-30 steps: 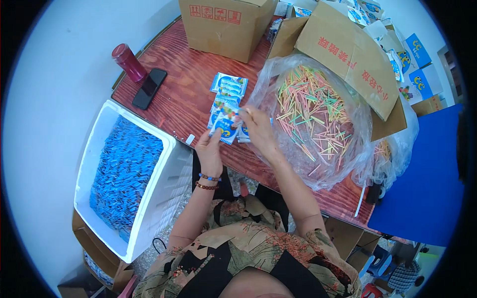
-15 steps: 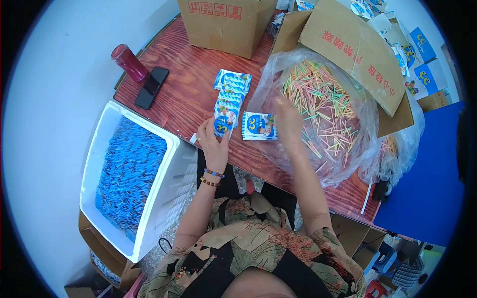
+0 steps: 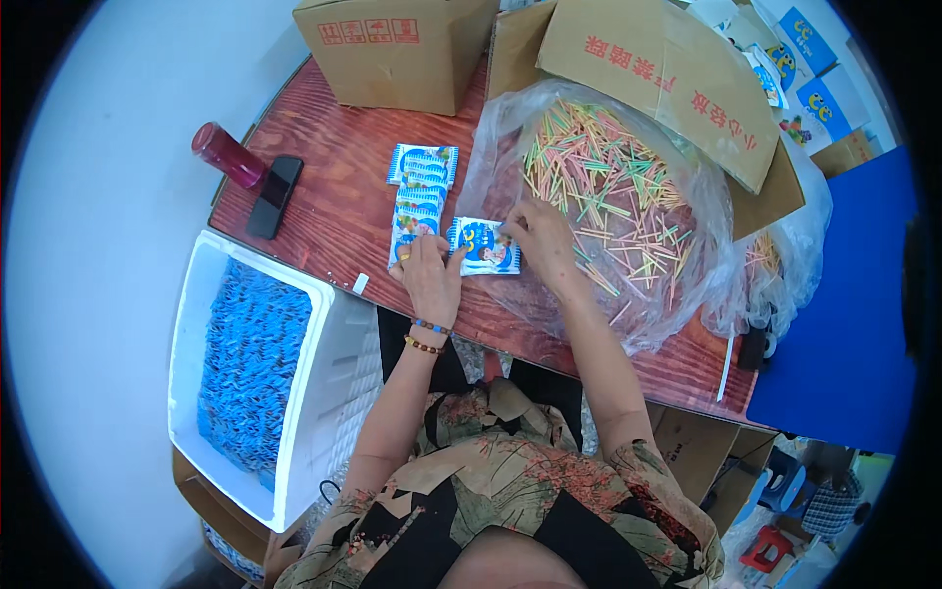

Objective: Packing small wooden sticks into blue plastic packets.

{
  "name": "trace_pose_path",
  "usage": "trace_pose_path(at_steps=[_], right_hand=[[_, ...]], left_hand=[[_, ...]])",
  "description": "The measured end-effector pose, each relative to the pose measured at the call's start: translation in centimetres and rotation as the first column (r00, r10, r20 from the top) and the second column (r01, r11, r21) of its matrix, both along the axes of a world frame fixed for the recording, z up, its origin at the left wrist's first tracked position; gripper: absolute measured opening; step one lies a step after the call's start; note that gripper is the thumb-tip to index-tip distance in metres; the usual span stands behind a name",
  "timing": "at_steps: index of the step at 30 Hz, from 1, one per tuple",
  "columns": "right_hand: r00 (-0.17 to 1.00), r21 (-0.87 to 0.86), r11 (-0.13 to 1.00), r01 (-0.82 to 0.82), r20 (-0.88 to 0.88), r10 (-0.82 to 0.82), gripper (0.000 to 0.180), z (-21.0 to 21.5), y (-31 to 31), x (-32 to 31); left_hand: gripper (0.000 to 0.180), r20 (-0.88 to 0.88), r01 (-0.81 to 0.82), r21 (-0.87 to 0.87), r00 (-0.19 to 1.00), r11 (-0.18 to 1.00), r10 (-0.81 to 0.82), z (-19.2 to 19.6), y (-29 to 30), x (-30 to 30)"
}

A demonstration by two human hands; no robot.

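Packet (image 3: 484, 246) — between both hands' grip

Bright, even light; sharp ctr, fisheye-bent edges.

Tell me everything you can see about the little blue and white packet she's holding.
The packet is a small, flat, glossy sachet, blue and white with a cartoon print. It lies flat on the red-brown wooden table, beside a row of similar packets. The left hand holds its near-left edge; the right hand touches its far-right end, at the clear bag of coloured sticks.
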State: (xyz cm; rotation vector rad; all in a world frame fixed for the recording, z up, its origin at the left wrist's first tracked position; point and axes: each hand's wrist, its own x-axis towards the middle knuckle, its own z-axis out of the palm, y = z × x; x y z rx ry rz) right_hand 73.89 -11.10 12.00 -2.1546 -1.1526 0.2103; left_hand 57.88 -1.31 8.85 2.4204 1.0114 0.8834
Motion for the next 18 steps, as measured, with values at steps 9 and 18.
trace_pose_path(at_steps=[9,18], right_hand=[[0.916,0.304,0.948,-0.099,0.400,-0.033,0.013,-0.05,0.30,0.50],[0.970,0.048,0.998,0.032,-0.243,-0.019,0.014,-0.12,0.21,0.85]], left_hand=[[0.023,0.012,-0.006,0.190,1.000,0.982,0.004,0.06,0.26,0.24],[0.023,-0.016,-0.003,0.214,1.000,0.977,0.007,0.25,0.00,0.28]])
